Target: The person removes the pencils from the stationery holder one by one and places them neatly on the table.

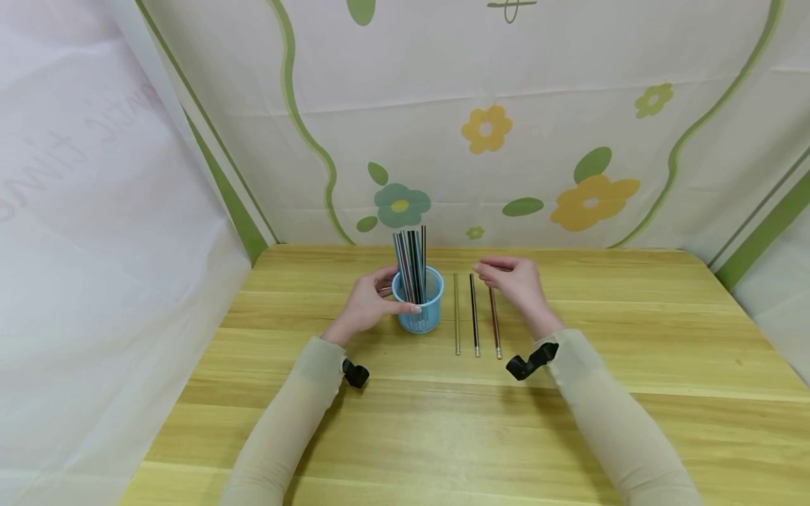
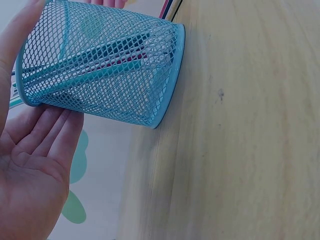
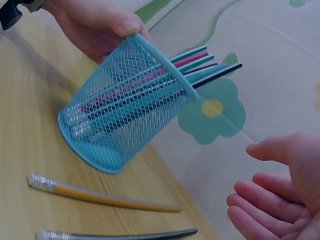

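Pale cloth (image 1: 405, 63) (flower-printed) hangs behind a wooden table (image 1: 443, 443).

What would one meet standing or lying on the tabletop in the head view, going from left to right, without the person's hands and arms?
Light-blue mesh pencil cup, yellow pencil, black pencil, dark red pencil.

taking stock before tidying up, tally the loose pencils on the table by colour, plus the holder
Yellow pencil: 1
Black pencil: 1
Dark red pencil: 1
Blue mesh holder: 1
Total: 4, leaving out the pencils inside the holder, too bunched to count
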`<action>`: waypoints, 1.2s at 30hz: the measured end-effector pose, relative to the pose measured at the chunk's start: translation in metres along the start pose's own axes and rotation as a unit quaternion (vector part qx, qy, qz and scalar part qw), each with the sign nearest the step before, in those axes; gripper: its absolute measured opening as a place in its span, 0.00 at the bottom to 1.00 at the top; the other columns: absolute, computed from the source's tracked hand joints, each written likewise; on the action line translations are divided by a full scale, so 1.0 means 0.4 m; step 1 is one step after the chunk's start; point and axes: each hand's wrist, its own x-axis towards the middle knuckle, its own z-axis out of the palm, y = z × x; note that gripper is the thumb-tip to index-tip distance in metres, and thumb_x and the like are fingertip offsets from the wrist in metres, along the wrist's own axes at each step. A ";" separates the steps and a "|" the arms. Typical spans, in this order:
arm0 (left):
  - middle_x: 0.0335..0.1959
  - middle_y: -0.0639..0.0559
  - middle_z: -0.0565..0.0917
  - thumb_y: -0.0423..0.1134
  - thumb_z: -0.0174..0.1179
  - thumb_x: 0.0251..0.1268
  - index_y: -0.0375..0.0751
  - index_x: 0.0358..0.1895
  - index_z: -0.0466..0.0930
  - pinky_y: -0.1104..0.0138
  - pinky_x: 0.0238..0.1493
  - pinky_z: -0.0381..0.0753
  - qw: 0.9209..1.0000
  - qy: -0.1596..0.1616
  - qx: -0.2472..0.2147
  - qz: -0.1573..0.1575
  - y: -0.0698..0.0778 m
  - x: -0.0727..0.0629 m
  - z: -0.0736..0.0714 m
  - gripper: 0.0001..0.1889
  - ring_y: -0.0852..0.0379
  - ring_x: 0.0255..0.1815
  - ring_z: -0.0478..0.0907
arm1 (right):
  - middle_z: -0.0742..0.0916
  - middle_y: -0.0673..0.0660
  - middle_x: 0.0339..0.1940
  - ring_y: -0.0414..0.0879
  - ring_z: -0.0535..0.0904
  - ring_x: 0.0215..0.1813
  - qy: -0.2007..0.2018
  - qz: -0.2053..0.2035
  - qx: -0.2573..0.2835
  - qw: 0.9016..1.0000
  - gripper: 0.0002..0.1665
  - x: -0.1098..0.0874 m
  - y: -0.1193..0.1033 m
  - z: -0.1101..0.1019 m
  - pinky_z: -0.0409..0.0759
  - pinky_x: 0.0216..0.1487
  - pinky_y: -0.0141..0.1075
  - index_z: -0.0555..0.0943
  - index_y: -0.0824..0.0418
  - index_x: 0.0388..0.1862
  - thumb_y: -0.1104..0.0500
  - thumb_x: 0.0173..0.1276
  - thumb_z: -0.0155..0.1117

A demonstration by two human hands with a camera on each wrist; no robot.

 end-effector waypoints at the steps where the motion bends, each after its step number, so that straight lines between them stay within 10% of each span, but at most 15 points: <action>1: 0.59 0.54 0.82 0.41 0.83 0.48 0.44 0.69 0.75 0.60 0.65 0.77 1.000 0.000 0.000 0.000 0.000 0.000 0.000 0.41 0.54 0.59 0.79 | 0.86 0.64 0.56 0.60 0.83 0.57 0.000 -0.003 -0.002 1.000 0.31 0.001 -0.004 0.006 0.83 0.58 0.45 0.81 0.67 0.63 0.50 0.68 0.74; 8: 0.59 0.54 0.82 0.41 0.83 0.48 0.44 0.69 0.75 0.62 0.64 0.77 1.000 0.002 -0.003 0.002 -0.001 0.002 0.002 0.41 0.55 0.59 0.80 | 0.87 0.62 0.54 0.53 0.86 0.50 -0.017 -0.027 -0.007 0.999 0.28 0.007 -0.038 0.046 0.86 0.48 0.33 0.83 0.65 0.62 0.51 0.68 0.74; 25: 0.62 0.49 0.81 0.37 0.82 0.50 0.42 0.70 0.73 0.57 0.66 0.75 1.000 -0.002 -0.013 0.005 -0.006 0.006 0.004 0.41 0.50 0.61 0.78 | 0.87 0.58 0.57 0.50 0.84 0.55 -0.066 -0.067 -0.017 0.995 0.26 0.019 -0.084 0.133 0.81 0.60 0.42 0.84 0.62 0.61 0.53 0.68 0.74; 36: 0.63 0.45 0.80 0.33 0.80 0.52 0.36 0.70 0.73 0.53 0.67 0.74 1.000 -0.010 -0.022 0.002 0.075 -0.021 0.002 0.40 0.48 0.62 0.78 | 0.87 0.58 0.57 0.51 0.83 0.57 -0.080 -0.064 0.004 0.995 0.25 0.032 -0.081 0.172 0.79 0.63 0.43 0.85 0.61 0.60 0.53 0.67 0.76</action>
